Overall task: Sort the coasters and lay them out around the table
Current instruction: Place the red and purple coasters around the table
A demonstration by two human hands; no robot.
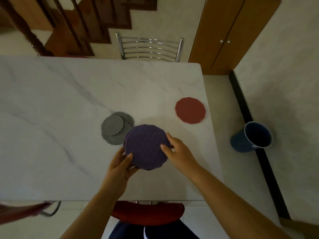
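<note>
Round purple textured coasters (146, 145) (a stack, judging by the layered edge) are held over the near middle of the white marble-patterned bench (69, 100). The left hand (120, 163) grips the stack's near-left edge, with its thumb on top and its fingers underneath. The right hand (179, 150) pinches the right edge, thumb on the top face. Just beyond and to the left, grey scalloped round coasters (115, 128) lie overlapping on the bench. A single red round coaster (190, 110) lies flat near the bench's right edge. A blue bucket (241, 142) stands on the floor to the right.
</note>
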